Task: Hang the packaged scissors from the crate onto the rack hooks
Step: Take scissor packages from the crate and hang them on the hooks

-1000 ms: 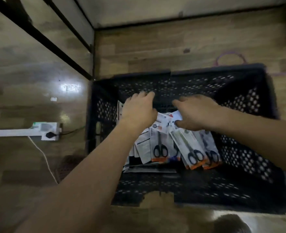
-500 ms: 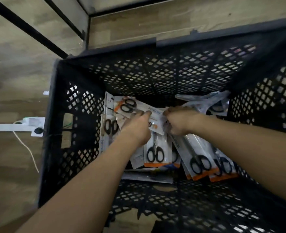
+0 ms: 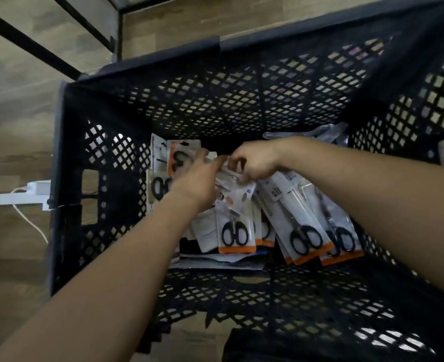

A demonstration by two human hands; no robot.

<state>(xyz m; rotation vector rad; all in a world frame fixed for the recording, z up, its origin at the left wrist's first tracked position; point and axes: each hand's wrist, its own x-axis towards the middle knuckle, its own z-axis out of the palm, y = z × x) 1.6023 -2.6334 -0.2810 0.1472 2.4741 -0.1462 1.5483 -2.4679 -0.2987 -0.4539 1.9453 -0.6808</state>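
Wood-plank floor [image 3: 19, 113] bears a black lattice crate [image 3: 241, 100] of packaged scissors [image 3: 235, 231].

Not much to read here: the white-and-orange card packages of black-handled scissors [image 3: 235, 231] have sideways grey lettering that's probably "SCISSORS". The smaller label print is way too blurry to make out.
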